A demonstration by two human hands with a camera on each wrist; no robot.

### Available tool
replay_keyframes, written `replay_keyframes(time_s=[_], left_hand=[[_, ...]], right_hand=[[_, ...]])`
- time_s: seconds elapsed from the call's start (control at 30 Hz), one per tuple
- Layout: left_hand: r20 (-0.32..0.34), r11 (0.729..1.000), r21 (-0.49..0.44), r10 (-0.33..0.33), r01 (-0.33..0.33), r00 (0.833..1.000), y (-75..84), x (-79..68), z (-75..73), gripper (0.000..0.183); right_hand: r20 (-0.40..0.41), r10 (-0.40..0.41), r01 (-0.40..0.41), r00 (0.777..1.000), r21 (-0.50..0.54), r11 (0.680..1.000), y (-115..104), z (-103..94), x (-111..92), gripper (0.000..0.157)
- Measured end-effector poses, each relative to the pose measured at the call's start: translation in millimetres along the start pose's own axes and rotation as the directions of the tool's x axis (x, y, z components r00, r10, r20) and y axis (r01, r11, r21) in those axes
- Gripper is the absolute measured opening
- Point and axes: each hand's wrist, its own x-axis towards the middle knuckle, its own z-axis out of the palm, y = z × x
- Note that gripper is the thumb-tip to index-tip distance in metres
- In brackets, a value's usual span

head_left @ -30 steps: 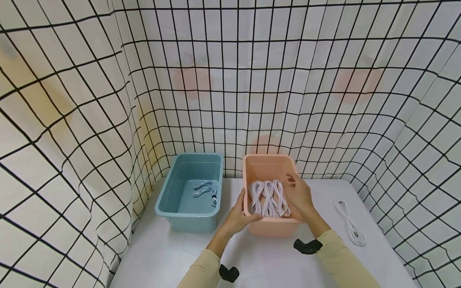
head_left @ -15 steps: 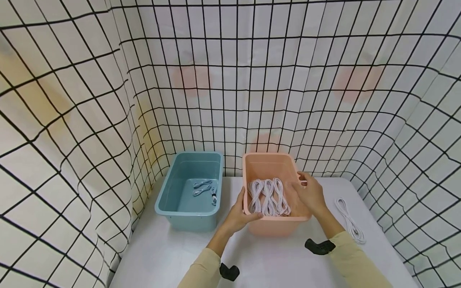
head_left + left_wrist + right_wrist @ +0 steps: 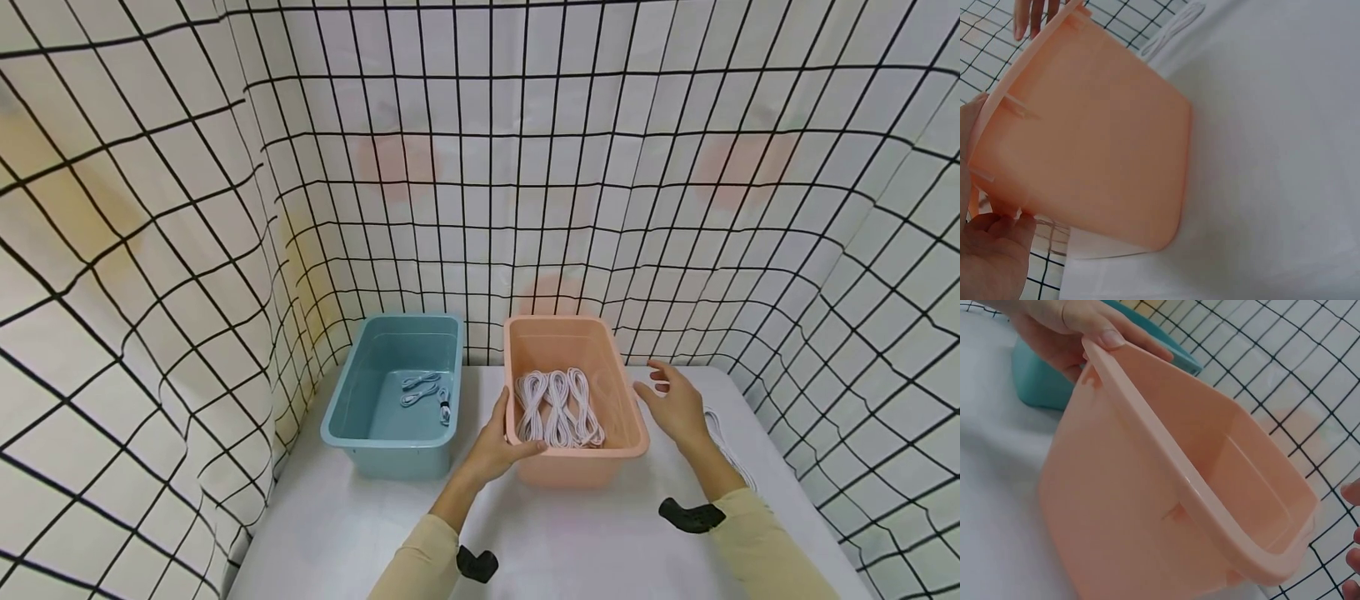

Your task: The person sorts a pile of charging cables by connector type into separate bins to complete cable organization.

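Observation:
My left hand grips the near-left corner of a peach plastic bin, thumb over the front rim and fingers along the left side. Inside the bin lie several coiled white cables, side by side toward its left. Just off the bin's right rim, my right hand hovers with fingers loosely bent and nothing in them. Another coiled white cable lies on the table to the right, partly hidden behind the right hand and forearm. In the right wrist view, the bin wall hides the cables.
A blue bin stands left of the peach one, with a few small bundled cables on its floor. A white table carries both bins. Black netting over white sheeting encloses the back and sides.
My right hand has moved from inside the peach bin out over its right rim, toward the loose cable, partly covering it. My left hand keeps its hold on the bin.

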Motion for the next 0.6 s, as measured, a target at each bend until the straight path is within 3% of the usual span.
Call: replay_keyframes(time_s=[0.33, 0.6], left_hand=[[0.006, 1.0, -0.016, 0.006, -0.006, 1.0, -2.5, 0.8, 1.7, 0.121], [-0.006, 1.0, -0.022, 0.007, -0.007, 1.0, -1.7, 0.1, 1.1, 0.121]], right_hand=[[-0.012, 0.046, -0.046, 0.999, -0.017, 0.999, 33, -13.2, -8, 0.059], [-0.059, 0.087, -0.093, 0.994, -0.109, 0.99, 62, -28.2, -12, 0.064]])
